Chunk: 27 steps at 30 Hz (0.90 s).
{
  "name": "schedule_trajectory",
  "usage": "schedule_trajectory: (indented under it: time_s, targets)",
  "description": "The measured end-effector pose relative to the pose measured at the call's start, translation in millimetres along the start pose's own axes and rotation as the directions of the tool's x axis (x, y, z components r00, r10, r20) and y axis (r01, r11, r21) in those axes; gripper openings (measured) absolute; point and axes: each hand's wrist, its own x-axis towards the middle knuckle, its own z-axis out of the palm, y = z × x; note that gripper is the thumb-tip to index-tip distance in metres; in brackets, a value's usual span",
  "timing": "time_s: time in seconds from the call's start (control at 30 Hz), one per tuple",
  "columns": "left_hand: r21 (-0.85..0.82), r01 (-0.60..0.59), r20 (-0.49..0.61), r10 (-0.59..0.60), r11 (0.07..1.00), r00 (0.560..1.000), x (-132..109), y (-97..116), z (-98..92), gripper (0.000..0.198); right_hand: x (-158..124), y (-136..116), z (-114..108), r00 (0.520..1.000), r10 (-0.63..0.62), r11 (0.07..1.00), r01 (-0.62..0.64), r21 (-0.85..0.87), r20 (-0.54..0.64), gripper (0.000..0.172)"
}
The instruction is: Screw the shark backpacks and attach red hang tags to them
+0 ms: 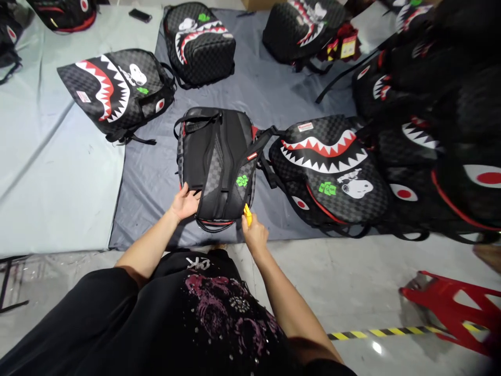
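A black checkered backpack (pixel 217 162) lies back-side up on the dark grey sheet (pixel 152 177), straps showing. My left hand (pixel 185 202) grips its lower left edge, fingers curled onto the fabric. My right hand (pixel 254 234) is closed round a small yellow tool (pixel 247 213) whose tip touches the backpack's lower right corner. My black printed shirt fills the bottom of the view.
Backpacks with shark-mouth prints lie around: one at left (pixel 117 91), one behind (pixel 199 42), one at right (pixel 329 167), a heap at far right (pixel 438 130). A phone (pixel 140 15) lies at the back. A red stool (pixel 454 308) and hazard tape (pixel 391 331) are on the concrete floor.
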Motion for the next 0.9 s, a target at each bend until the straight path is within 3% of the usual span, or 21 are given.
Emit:
schedule_trajectory:
  time_s: [0.23,0.43,0.57,0.7,0.8,0.9]
  targets:
    - [0.015,-0.022,-0.008,0.022,1.0,1.0,4,0,3.1,0.059,11,-9,-9,0.994,0.017,1.0,-0.017,-0.006,0.108,0.046]
    - [0.003,-0.023,-0.037,0.023,1.0,0.999,8,-1,17.1,0.06,11,-8,-16,0.996,0.05,0.999,-0.05,-0.009,0.08,0.043]
    - [-0.002,-0.052,-0.029,0.052,0.999,0.998,5,4,19.1,0.072,4,-7,-22,0.996,0.052,0.999,-0.053,0.006,0.073,0.045]
    - [0.008,-0.07,-0.026,0.071,0.997,0.997,-1,9,15.7,0.077,-28,9,-17,0.994,0.079,0.99,-0.087,0.11,0.08,0.045]
    - [0.02,-0.072,0.008,0.072,0.997,0.997,-3,11,14.4,0.069,-76,28,-5,0.99,0.097,0.976,-0.114,0.186,0.101,0.046]
    - [0.031,-0.041,0.054,0.04,0.999,0.998,-4,14,14.4,0.063,-120,32,8,0.976,0.135,0.974,-0.162,0.155,0.173,0.044]
